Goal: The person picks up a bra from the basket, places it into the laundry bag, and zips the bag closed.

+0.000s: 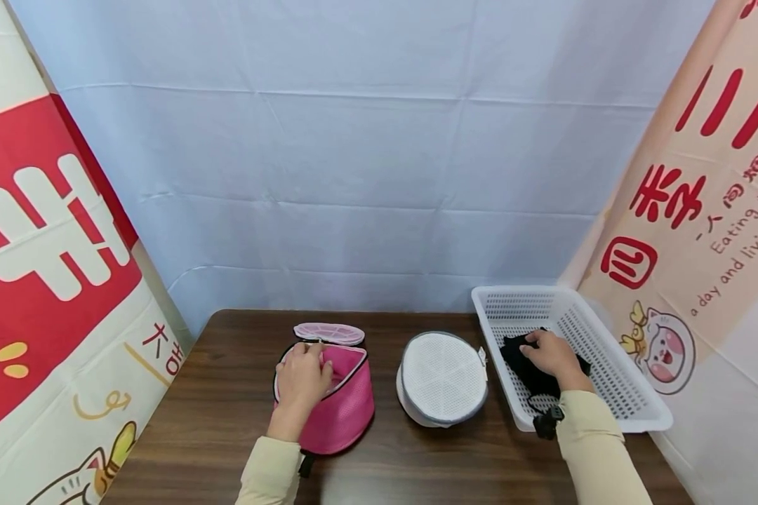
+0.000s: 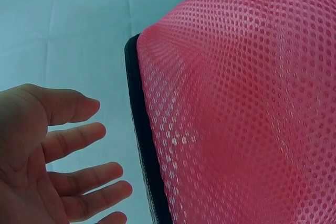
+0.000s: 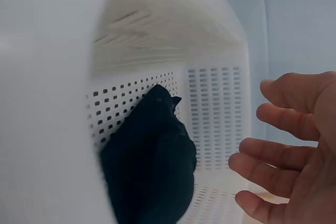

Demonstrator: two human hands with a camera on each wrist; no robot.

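The left hand (image 1: pixel 303 379) is held at the open mouth of the pink bag (image 1: pixel 347 421), fingers loose and spread. A white round bag (image 1: pixel 445 379) is set between the hands. Black cloth (image 1: pixel 523 370) is laid in the white basket (image 1: pixel 584 337), and above it the right hand (image 1: pixel 552 354) is held, fingers apart. Behind, a pale sheet (image 1: pixel 366 154) is hung.

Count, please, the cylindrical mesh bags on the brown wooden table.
2: one pink cylindrical mesh bag, by the left hand; one white cylindrical mesh bag, between it and the white perforated plastic basket. Any smaller bag inside them could be hidden.
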